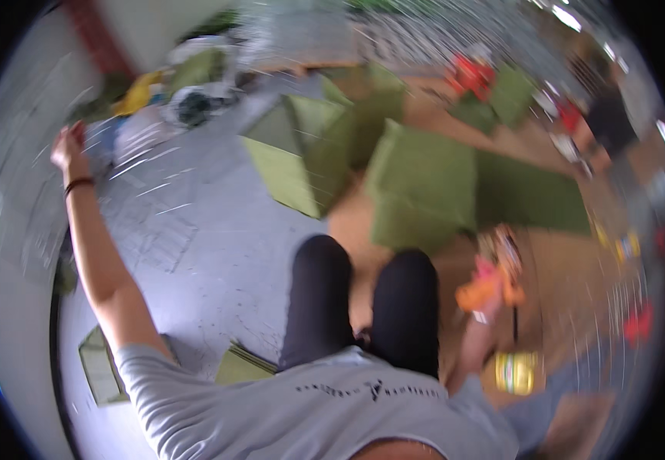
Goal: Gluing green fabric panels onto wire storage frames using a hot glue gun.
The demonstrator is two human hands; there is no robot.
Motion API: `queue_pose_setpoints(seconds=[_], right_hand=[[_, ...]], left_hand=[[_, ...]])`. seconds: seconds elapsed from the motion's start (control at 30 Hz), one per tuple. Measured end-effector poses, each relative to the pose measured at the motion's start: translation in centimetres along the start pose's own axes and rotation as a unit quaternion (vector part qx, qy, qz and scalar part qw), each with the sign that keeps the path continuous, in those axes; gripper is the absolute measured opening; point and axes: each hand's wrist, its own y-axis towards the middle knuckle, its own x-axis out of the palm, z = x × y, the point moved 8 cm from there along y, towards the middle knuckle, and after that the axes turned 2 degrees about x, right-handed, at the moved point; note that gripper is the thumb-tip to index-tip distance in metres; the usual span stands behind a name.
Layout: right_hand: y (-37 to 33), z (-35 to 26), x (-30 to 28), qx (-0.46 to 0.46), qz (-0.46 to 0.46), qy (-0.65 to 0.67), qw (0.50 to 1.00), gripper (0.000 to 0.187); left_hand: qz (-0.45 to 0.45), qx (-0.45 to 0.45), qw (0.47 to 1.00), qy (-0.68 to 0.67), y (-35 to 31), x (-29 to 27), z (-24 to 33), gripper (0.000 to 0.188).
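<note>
My left arm reaches out to the far left, and my left hand (70,146) is raised near a pale wall. Its fingers are smeared by motion, so their position is unclear. Low on the right, my right hand (489,305) is closed around an orange hand tool (493,290), perhaps a tape dispenser; blur hides its details. Just beyond this tool stands a green box-shaped piece (423,184) with a long green flap (532,192) lying to its right. Another folded green piece (302,157) stands ahead of my knees, on the grey floor's edge.
Behind my left arm lie a green-framed piece (102,368) and stacked green sheets (242,366). A yellow roll or can (516,372) sits at right on brown sheeting (555,268). Bags (187,84) are heaped far left. Another person (605,126) crouches at far right.
</note>
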Motion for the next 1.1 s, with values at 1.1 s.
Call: queue_pose_setpoints(seconds=[1.1], right_hand=[[12.2, 4.2, -2.1, -0.102, 0.072, 0.015, 0.992, 0.036]], left_hand=[[-0.714, 0.367, 0.579, 0.146, -71.3, 28.6, -18.5, 0.054]])
